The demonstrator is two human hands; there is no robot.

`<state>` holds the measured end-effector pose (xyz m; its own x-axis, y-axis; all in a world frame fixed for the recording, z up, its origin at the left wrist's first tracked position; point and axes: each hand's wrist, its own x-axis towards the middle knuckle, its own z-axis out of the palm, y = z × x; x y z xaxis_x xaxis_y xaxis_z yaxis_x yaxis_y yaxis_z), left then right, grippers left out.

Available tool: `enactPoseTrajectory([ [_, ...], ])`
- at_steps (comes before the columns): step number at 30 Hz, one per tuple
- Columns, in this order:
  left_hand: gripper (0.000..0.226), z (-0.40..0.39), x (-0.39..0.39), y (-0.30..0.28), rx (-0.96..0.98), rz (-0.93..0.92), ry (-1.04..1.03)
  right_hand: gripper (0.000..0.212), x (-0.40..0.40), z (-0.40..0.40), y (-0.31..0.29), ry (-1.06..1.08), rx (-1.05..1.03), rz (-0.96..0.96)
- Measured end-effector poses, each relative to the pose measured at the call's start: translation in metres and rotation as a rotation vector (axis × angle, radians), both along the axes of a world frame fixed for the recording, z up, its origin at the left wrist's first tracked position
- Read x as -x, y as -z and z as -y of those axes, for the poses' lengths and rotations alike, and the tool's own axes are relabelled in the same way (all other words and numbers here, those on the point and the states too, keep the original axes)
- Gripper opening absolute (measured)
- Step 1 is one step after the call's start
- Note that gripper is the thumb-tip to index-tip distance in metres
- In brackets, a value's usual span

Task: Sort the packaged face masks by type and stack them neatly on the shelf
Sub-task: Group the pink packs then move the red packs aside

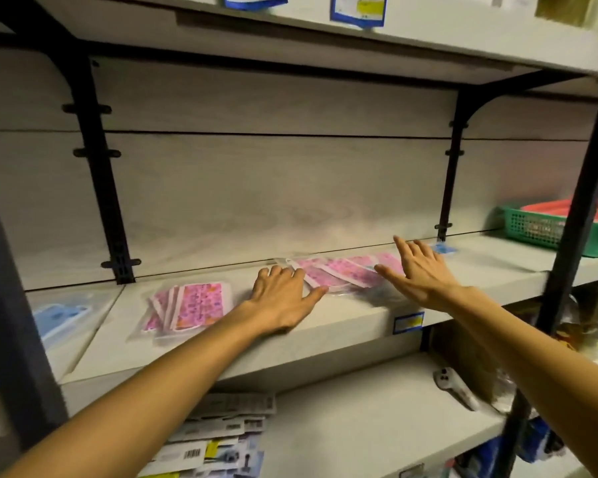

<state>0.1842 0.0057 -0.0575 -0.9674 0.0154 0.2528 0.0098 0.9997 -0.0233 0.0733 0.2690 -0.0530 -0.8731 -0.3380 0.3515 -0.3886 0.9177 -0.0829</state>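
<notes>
My left hand (283,298) lies flat, fingers spread on the shelf (353,315), right hand (418,270) open above the loose pink mask packs (346,270) between them, likely to gather them.

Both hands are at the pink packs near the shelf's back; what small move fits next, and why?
Probably gather them: the loose pink packs lie fanned and overlapping between the left hand and the open right hand, while the pink stack sits apart to the left.
</notes>
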Motion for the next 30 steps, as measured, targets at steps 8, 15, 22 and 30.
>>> enactPoseTrajectory([
  [8, 0.083, -0.012, 0.048, 0.013, -0.264, 0.080, -0.204, 0.094, 0.067, 0.018, -0.002, -0.149, -0.098, 0.181],
  [15, 0.082, -0.010, 0.092, 0.004, -0.432, 0.042, -0.460, 0.101, 0.120, 0.029, -0.009, -0.223, -0.101, 0.281],
  [22, 0.084, -0.018, 0.112, 0.016, -0.840, -0.206, -0.577, 0.060, 0.168, 0.025, -0.001, -0.327, 0.143, 0.465],
  [30, 0.083, -0.026, 0.113, 0.019, -1.162, -0.516, -0.502, 0.023, 0.177, 0.016, 0.012, -0.327, 0.402, 0.358],
])
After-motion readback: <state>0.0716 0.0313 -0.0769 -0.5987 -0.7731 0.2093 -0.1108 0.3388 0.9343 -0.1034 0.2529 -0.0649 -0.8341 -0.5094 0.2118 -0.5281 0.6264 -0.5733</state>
